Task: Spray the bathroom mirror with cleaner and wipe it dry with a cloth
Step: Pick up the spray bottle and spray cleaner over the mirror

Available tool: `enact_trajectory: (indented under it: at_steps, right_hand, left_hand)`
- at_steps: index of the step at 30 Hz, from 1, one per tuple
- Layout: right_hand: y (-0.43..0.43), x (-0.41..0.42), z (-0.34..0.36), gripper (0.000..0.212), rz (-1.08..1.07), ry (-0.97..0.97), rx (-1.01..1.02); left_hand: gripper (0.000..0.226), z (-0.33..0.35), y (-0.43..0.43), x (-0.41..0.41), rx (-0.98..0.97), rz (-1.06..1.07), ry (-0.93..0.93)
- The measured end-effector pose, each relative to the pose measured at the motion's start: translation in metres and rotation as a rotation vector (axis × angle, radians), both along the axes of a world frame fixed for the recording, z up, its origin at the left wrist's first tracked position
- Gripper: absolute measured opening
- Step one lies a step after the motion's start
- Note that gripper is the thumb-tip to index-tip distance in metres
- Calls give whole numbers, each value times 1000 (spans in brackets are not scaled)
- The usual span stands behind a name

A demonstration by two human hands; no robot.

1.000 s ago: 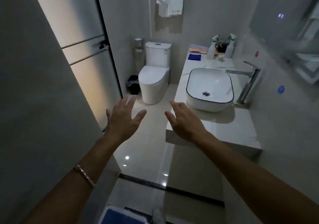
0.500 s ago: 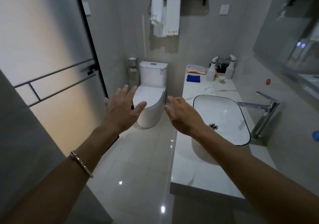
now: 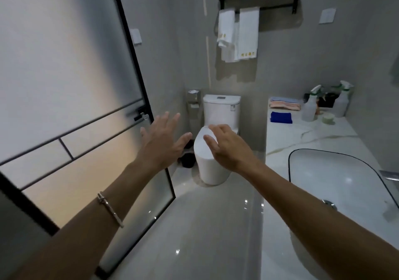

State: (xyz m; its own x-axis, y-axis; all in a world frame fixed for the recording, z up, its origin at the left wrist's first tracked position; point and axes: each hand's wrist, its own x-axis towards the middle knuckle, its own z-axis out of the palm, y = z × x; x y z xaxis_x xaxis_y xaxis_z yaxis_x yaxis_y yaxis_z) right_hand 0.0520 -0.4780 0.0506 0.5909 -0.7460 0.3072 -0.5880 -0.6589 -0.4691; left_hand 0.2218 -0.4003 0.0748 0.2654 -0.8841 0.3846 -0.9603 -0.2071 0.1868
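Both empty, splayed: left hand [image 3: 160,143], right hand [image 3: 228,148]. Translucent spray bottle [image 3: 309,109], folded blue cloth [image 3: 281,117] on veined marble counter [image 3: 313,141].

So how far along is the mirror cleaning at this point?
Nothing looks done yet. Both the left hand and right hand are open and empty, held out in front. A spray bottle and the blue cloth sit untouched at the far end of the counter. Fetching them, spraying and wiping are all left.

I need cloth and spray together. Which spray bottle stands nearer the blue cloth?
The left bottle, just right of the blue cloth. The other bottle stands farther right, past the dark container.
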Motion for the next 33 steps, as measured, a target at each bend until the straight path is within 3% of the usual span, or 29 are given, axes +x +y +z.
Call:
enact_trajectory:
  at_steps: [7,18,29,33]
  right_hand:
    - [-136,52,7,44,-51,-80,16]
    - [-247,119,-25,51,-40,-56,98]
    - [-390,129,-3,50,-396,107,32]
    - [-407,124,0,49,-503,117,50]
  left_hand:
    - [66,12,-113,42,9,22,-23]
    - [65,-8,-242,111,80,22,17]
    - [64,-10,-426,172,-8,-253,106]
    - [63,0,-493,155,3,-431,121]
